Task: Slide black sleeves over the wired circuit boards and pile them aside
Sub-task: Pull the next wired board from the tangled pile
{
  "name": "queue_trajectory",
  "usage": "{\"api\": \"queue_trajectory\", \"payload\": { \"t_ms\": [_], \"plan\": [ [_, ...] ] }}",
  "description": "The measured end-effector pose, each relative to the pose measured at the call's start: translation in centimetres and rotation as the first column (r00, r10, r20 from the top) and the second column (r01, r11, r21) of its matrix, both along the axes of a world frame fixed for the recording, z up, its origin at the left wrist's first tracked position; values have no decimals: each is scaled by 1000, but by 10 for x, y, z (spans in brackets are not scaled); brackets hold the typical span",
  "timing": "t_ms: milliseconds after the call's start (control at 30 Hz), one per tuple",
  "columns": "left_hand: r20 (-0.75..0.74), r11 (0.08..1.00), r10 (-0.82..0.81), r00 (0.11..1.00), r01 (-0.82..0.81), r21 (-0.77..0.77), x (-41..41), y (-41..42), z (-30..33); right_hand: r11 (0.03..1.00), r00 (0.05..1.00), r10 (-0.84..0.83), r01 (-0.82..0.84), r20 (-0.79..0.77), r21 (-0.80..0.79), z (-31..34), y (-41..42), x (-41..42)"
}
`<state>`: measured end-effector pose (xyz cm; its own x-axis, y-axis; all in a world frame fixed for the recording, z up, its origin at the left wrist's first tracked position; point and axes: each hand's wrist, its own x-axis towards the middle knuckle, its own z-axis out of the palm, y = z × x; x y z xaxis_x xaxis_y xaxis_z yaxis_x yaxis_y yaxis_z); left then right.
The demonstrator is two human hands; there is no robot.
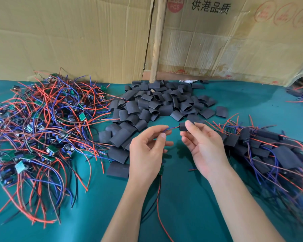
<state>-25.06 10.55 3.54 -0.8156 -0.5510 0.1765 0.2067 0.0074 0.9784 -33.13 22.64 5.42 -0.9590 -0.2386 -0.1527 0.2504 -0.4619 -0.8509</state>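
We pinch the thin red and blue wire ends (171,128) in our left hand (147,151). Our right hand (204,147) pinches a short black rubber sleeve (183,126) just right of that grip, its open end facing the wires. The small green circuit board (161,170) hangs below our left grip, above the green desk (191,198).

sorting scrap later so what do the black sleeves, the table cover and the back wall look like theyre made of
Black sleeves: matte, thin flexible tubing, likely plastic heat-shrink; they lie flattened and curl open at the ends. Table cover: teal cloth, seemingly felt-like, dull with soft creases. Back wall: brown corrugated cardboard, with fold lines and printed stamps.
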Motion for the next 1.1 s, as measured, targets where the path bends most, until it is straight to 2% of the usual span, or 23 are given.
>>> {"api": "queue_trajectory", "payload": {
  "t_ms": [267,400,533,700,833,933,1100],
  "plan": [
    [4,1000,7,1000,-7,-24,1,0,-1,982,982,186,-187,36,27,4,-6,10],
    [36,998,51,998,-50,-26,1,-4,-2,969,971,236,-238,32,63,4,-10,15],
    [59,1000,16,998,-15,-25,1,-6,-2,960,962,270,-273,47,57,2,-8,14],
    [120,988,-135,984,142,-53,2,-3,-1,979,984,175,-172,-23,111,3,-1,6],
    [258,921,-264,930,322,-219,3,-3,-2,999,999,32,-33,-28,-23,7,13,-7],
    [296,891,-265,918,350,-289,4,-3,0,996,1000,-5,4,-11,-89,8,16,-9],
    [302,886,-314,900,392,-247,7,-10,2,990,998,-56,61,42,-126,9,12,-9]
  ]
}}
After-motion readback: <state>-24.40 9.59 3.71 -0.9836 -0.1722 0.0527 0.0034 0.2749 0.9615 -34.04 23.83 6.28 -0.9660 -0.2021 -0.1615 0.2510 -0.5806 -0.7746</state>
